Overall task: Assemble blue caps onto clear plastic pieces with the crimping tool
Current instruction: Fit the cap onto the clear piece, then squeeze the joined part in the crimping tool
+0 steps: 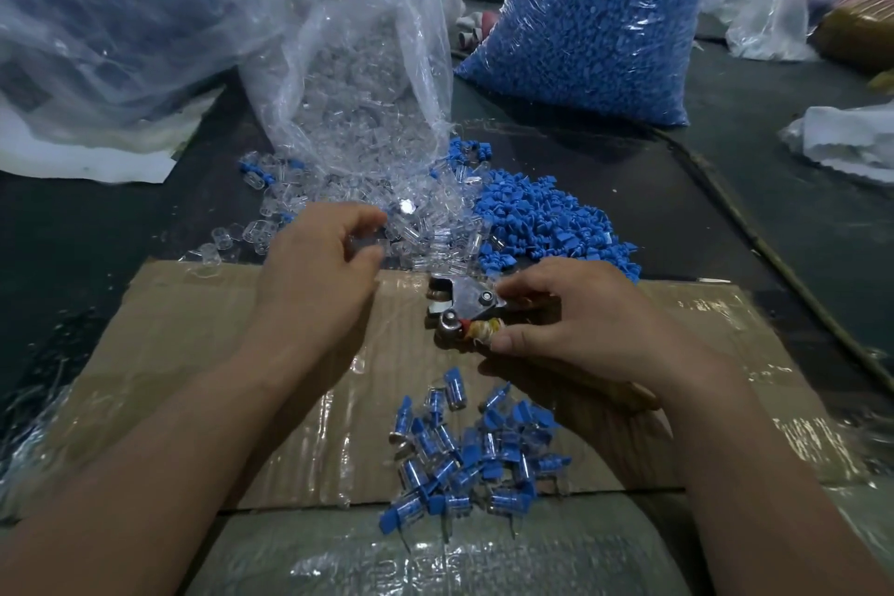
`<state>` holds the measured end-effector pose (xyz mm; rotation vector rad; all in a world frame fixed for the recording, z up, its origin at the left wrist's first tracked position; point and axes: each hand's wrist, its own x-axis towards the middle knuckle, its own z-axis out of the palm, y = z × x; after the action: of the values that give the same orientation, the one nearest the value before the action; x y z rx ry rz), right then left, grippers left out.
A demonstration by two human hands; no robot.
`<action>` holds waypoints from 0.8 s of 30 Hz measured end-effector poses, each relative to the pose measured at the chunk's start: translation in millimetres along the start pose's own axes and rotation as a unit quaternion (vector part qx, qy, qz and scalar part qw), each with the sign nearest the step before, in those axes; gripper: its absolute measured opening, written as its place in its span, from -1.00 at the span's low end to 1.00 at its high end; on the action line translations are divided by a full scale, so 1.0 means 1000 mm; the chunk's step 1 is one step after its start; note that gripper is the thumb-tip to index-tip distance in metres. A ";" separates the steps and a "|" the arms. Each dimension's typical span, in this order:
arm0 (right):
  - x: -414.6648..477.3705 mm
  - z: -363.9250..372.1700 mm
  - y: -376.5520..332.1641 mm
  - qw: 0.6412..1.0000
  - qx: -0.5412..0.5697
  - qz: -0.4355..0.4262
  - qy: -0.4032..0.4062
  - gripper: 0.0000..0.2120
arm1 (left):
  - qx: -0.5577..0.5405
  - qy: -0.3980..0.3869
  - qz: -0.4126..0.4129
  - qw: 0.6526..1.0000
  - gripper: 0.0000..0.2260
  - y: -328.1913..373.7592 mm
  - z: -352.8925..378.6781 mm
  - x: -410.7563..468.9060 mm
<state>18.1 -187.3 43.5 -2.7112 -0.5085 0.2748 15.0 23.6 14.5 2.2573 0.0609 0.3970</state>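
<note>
My left hand is over the heap of loose clear plastic pieces, thumb and fingers curled around one clear piece. To its right, my right hand grips the metal crimping tool, which lies on the taped cardboard sheet with its jaws pointing left. A pile of loose blue caps lies just behind the tool. Several assembled pieces with blue caps lie heaped on the cardboard near me, below the right hand.
A torn clear bag spills the clear pieces at centre back. A full bag of blue caps stands back right. A big plastic bag fills the back left; crumpled plastic lies at the right edge.
</note>
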 end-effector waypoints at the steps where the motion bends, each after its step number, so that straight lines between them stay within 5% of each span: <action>1: 0.000 0.000 0.000 1.000 0.010 0.000 0.008 -0.43 | 0.043 -0.012 0.012 0.999 -0.70 -0.005 0.001 0.003; 8: 0.001 -0.001 0.002 0.994 0.056 0.007 0.097 -0.70 | 0.163 -0.114 0.051 0.979 -0.61 -0.018 0.010 0.012; 13: 0.002 -0.003 0.002 0.989 0.068 0.016 0.133 -0.81 | 0.121 -0.070 0.030 0.990 -0.82 -0.017 0.009 0.011; 24: 0.003 -0.001 0.005 0.987 0.061 0.031 0.143 -0.87 | 0.101 -0.042 0.049 0.993 -0.94 -0.014 0.010 0.009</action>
<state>22.5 -191.4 42.3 -2.5906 -0.3132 -0.0661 27.3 26.8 0.5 2.4810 -0.0567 0.3612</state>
